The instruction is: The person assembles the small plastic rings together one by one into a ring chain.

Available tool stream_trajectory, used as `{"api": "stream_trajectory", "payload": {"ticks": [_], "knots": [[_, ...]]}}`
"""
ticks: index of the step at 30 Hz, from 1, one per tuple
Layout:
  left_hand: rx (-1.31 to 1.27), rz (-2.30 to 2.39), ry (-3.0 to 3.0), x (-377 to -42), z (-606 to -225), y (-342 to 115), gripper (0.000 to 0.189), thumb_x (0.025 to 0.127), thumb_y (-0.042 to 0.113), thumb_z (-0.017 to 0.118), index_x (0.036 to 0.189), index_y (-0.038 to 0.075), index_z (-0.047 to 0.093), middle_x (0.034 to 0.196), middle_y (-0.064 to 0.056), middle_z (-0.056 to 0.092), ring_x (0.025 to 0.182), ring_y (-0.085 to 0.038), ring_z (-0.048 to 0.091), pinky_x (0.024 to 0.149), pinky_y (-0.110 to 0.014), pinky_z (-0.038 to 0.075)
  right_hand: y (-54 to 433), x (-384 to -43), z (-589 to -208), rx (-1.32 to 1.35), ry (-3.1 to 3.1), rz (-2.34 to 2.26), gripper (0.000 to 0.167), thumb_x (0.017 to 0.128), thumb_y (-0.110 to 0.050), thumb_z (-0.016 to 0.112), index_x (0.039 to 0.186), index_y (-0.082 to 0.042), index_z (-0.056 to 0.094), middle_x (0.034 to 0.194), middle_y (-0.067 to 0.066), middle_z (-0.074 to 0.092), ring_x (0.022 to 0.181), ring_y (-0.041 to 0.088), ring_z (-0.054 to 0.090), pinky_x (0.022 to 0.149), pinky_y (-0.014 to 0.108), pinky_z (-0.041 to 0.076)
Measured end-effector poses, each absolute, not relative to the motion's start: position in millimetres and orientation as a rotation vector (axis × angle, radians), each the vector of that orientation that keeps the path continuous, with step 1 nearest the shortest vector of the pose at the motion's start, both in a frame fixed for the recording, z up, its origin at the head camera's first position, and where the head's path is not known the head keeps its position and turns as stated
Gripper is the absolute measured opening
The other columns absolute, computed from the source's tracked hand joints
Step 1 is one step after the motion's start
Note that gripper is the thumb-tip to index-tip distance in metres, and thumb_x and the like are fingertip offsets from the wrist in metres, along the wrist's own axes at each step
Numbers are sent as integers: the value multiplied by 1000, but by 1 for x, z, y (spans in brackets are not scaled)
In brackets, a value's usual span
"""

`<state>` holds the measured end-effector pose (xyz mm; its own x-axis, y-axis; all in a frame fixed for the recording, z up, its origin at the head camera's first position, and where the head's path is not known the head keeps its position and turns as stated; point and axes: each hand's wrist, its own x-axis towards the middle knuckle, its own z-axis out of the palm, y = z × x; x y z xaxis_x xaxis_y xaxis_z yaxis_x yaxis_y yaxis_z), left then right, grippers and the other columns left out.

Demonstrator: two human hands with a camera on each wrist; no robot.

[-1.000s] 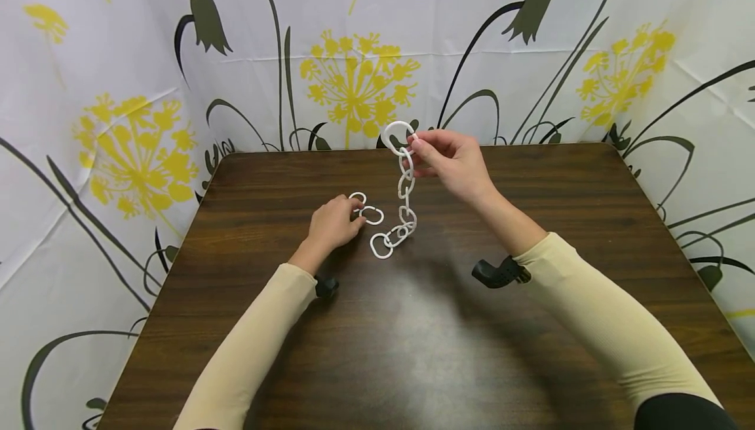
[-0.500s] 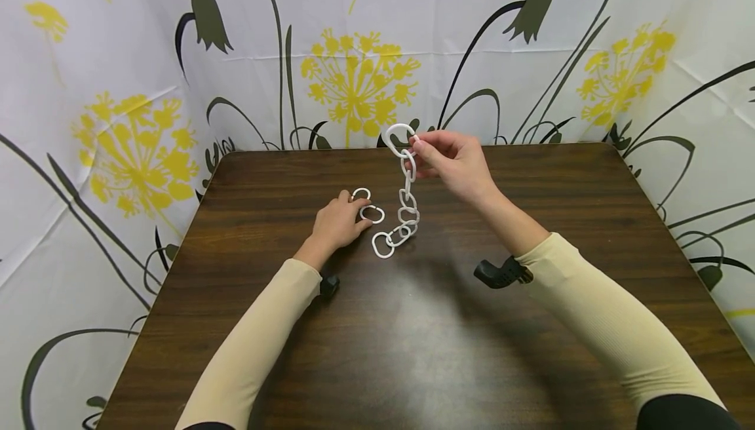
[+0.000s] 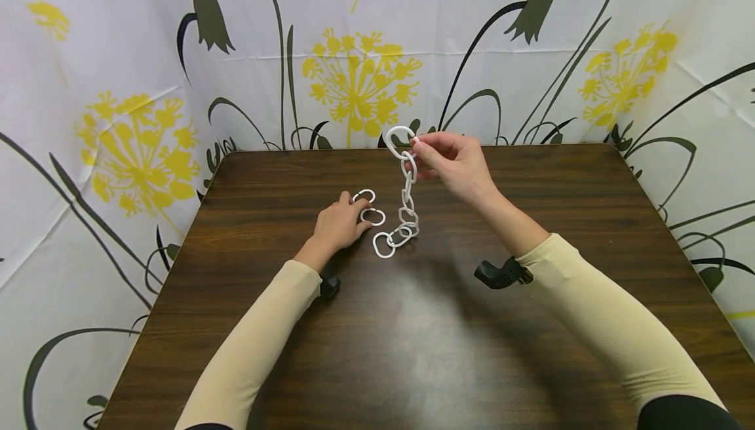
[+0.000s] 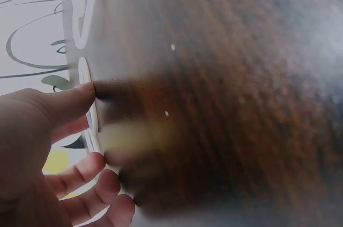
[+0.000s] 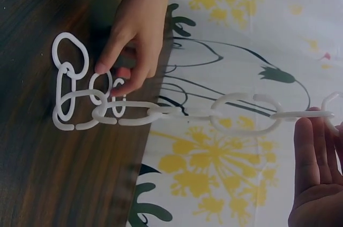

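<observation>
My right hand (image 3: 457, 161) pinches the top link of a white plastic chain (image 3: 408, 200) between thumb and fingers. From there the chain hangs down, and its lowest links lie on the table (image 3: 448, 325); the end link (image 3: 385, 246) rests there flat. My left hand (image 3: 339, 223) is low over the tabletop, left of the chain. Its thumb and index finger sit at the edges of a loose white link (image 3: 373, 217). Another loose link (image 3: 366, 195) lies just behind that one, partly covered by the fingers. In the right wrist view, gaps show in some chain links (image 5: 244, 113).
Behind the table's far edge hangs a white curtain (image 3: 377, 89) printed with yellow and dark green flowers. Black wrist mounts (image 3: 498, 274) stick out at both sleeves. The chain's lower end lies close to the loose links.
My left hand's fingers have shifted slightly and spread over the nearer loose link, uncovering more of the farther one. The right hand stays in place; the hanging chain has turned a little.
</observation>
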<state>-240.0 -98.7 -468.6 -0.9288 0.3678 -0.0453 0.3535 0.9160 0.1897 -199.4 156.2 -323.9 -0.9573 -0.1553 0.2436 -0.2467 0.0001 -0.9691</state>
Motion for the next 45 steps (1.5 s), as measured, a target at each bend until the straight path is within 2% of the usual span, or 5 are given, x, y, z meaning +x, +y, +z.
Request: {"api": "stream_trajectory", "payload": {"ticks": [8,17,25,37,45], "knots": [[399,487,2895,-243,-467,-101,42,99,37,79,127,11,61,122,-16,55,103,-39,67,90,-54,57,155,-200,-325,449,-2174,2149,24,106,-1,64,121,17,68,89,-12,77,81,8,79,75,29,68],[337,1037,2802,-250,-475,-116,26,88,16,87,101,9,67,80,2,67,70,-13,60,67,-28,48,154,-201,-325,426,-2199,2141,24,106,-2,64,121,16,68,89,-11,76,81,5,78,78,32,68],[10,1736,2188,-252,-464,-136,29,100,1,73,123,-16,65,80,-1,73,62,-7,68,59,-21,62,152,-201,-325,432,-2198,2143,22,106,-3,66,120,14,70,88,-10,78,80,6,78,79,38,69],[277,2251,2110,-241,-340,-121,16,103,5,70,95,16,77,72,4,69,55,-6,67,56,-21,60,152,-202,-324,431,-2204,2122,24,105,-4,67,120,15,70,88,-11,78,80,5,77,77,32,68],[585,2180,2393,-224,-286,-84,13,101,4,71,102,-9,74,64,7,63,48,-4,56,48,-19,52,152,-204,-326,440,-2218,2089,25,105,-2,67,120,18,70,89,-13,76,81,4,76,77,31,68]]}}
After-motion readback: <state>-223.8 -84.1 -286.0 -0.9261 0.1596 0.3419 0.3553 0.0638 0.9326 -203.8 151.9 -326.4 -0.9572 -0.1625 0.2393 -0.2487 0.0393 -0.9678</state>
